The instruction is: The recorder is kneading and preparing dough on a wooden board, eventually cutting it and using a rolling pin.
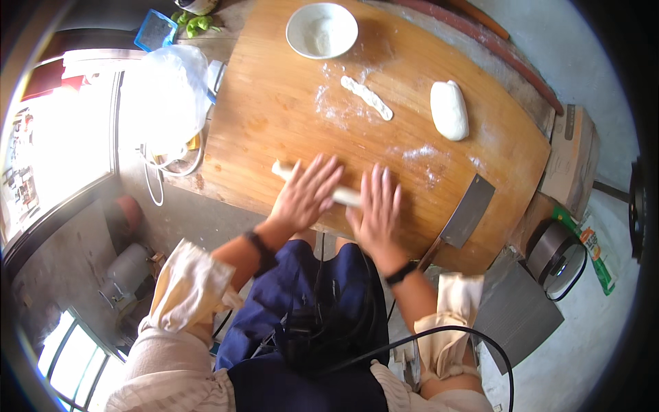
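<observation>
A rope of pale dough (346,196) lies across the near part of the wooden board (247,123). My left hand (307,193) rests flat over its left part, fingers stretched out; the rope's left tip shows beyond it. Over the right end lies my right hand (378,208), palm down and slightly blurred, hiding that end. Neither hand grips anything. Farther up the board are a short, lumpy dough strip (366,98) and a thick, smooth dough log (449,110). White flour is scattered between them.
A white bowl (296,41) with some flour inside stands at the board's far edge. To the right lies a cleaver (469,211), its handle towards me over the near edge. A plastic bag (172,87) and a white cable (198,159) are left of the board, a cardboard box (569,159) right.
</observation>
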A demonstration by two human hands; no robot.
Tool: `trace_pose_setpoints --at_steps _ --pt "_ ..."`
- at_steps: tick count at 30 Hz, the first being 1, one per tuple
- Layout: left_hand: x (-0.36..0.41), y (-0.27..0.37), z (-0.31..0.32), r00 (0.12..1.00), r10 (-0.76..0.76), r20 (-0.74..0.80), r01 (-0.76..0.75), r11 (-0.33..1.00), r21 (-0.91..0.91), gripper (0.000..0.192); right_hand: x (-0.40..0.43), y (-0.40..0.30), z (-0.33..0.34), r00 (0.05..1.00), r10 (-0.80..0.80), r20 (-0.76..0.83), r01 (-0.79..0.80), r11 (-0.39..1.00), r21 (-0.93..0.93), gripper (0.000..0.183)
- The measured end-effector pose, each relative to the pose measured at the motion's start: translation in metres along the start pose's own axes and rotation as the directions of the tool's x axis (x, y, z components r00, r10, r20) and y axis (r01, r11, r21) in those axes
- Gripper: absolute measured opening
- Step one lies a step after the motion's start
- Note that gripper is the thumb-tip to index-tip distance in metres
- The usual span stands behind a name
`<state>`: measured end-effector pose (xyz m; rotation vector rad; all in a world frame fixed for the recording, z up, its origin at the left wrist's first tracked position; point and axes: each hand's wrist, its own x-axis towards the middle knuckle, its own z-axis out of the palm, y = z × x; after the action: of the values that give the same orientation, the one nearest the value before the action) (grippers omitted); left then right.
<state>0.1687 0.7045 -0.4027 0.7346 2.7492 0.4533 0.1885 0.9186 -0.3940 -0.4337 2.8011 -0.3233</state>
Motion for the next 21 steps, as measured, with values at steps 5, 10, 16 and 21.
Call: trace_pose_setpoints --at_steps 5,10,16,21 --pt "-0.005 -0.014 -0.003 0.969 -0.244 -0.032 0.246 0.967 0.061 0.081 0.015 -0.017 0.003 0.996 0.071 -0.055 -0.062 0.986 0.152 0.083" --pt "0.085 -0.049 -0.021 0.866 -0.392 -0.309 0.424 0.905 0.04 0.079 0.108 0.026 -0.018 0.946 0.14 -0.293 -0.157 0.987 -0.034 0.078" --pt "-0.087 -0.026 -0.001 0.99 -0.102 0.094 0.098 0.994 0.05 0.085 -0.042 -0.005 0.01 0.992 -0.059 0.109 0.051 0.996 0.075 0.081" --pt "0.002 -0.023 -0.02 0.923 -0.354 -0.154 0.354 0.935 -0.029 0.094 0.059 0.003 -0.008 0.99 0.035 -0.139 -0.035 0.999 0.005 0.077"
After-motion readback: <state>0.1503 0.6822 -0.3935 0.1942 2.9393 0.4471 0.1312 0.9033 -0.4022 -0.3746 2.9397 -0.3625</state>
